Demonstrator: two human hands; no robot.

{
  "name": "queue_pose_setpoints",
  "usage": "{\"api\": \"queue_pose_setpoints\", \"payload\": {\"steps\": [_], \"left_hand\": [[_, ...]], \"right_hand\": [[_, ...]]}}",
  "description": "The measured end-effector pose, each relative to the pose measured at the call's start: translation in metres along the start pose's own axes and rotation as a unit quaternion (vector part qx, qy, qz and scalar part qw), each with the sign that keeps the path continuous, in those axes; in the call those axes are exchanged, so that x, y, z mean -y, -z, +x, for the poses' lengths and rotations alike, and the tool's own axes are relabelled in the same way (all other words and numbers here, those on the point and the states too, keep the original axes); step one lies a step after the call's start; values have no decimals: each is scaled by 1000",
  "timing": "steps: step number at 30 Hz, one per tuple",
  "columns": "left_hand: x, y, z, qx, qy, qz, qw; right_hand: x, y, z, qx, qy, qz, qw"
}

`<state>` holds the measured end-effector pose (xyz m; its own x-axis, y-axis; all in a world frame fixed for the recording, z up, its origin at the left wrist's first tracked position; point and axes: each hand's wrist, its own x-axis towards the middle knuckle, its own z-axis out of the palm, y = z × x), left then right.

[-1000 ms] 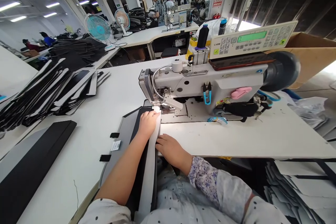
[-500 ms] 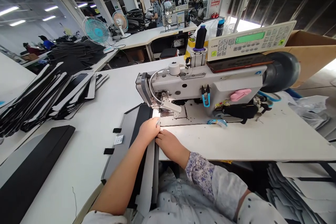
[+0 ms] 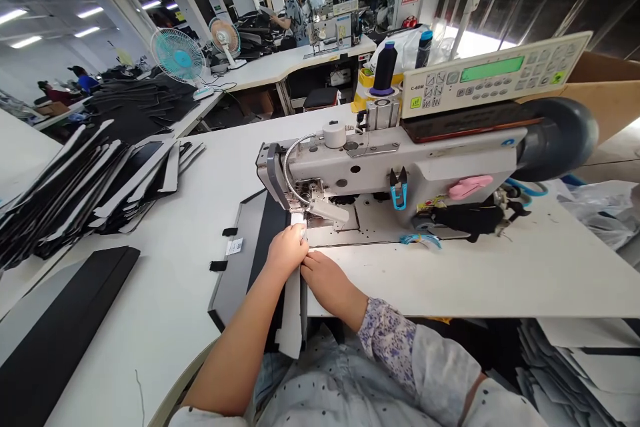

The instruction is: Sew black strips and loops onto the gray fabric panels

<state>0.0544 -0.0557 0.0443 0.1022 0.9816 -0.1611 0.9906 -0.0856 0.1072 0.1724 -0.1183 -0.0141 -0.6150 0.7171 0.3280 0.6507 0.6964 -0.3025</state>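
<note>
A grey sewing machine (image 3: 380,160) stands on the white table (image 3: 200,187). A long grey and black fabric panel (image 3: 240,260) lies under its needle, its near end hanging over the table edge. My left hand (image 3: 286,250) presses the panel's seam just in front of the needle, fingers curled down on the fabric. Beside it, my right hand (image 3: 326,279) rests on the pale strip (image 3: 293,310) at the panel's right edge, fingers bent and touching the cloth. The two hands nearly touch.
A control panel (image 3: 493,73) and a black thread cone (image 3: 385,67) sit atop the machine. Stacked black panels (image 3: 85,180) lie at the left, a long black piece (image 3: 60,327) nearer. Two fans (image 3: 180,57) stand behind. A person (image 3: 290,7) works at a far table.
The panel has fed away from me through the machine, so less of it hangs over the edge. Both hands have come together close to the needle.
</note>
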Motion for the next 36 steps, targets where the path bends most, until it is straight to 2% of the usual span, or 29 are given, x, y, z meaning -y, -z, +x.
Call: {"api": "queue_pose_setpoints", "payload": {"steps": [6,13,18,24,29,31,36], "left_hand": [[2,-1,-2,5,-15,3,1000],[4,-4,7,-16,-27,31,999],[6,-3,4,-24,-44,35,998],[13,8,0,35,-39,10,999],[23,13,-15,79,-28,-25,996],[26,8,-20,67,-27,-36,997],[21,-9,-21,-7,-55,-13,998]], "right_hand": [[1,5,0,-9,5,-20,1000],[15,24,-12,39,47,8,998],[21,31,-18,42,57,35,997],[9,25,-1,29,38,-8,999],[-4,24,15,41,25,-32,998],[-9,26,19,36,12,-25,999],[-25,23,28,10,-14,-21,1000]]}}
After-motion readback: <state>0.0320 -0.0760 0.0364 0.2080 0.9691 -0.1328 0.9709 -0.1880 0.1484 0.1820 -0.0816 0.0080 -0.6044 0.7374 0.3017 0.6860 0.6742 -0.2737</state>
